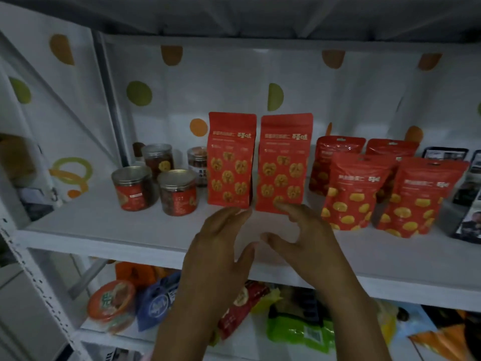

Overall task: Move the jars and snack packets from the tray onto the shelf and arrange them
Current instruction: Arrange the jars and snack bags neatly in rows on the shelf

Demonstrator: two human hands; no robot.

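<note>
On shelf point(109, 225) | red packets point(231, 162) upright | left hand point(216, 246), right hand point(312, 243) relaxed

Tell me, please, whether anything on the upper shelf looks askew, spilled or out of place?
Nothing stands out. The jars stand upright at the left, the two tall packets side by side in the middle, the pouches in two rows at the right. Nothing has spilled.

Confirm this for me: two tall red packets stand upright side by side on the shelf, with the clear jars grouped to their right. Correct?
Not quite: the head view shows the clear jars grouped to the left of the tall red packets, not their right. The rest holds.
</note>
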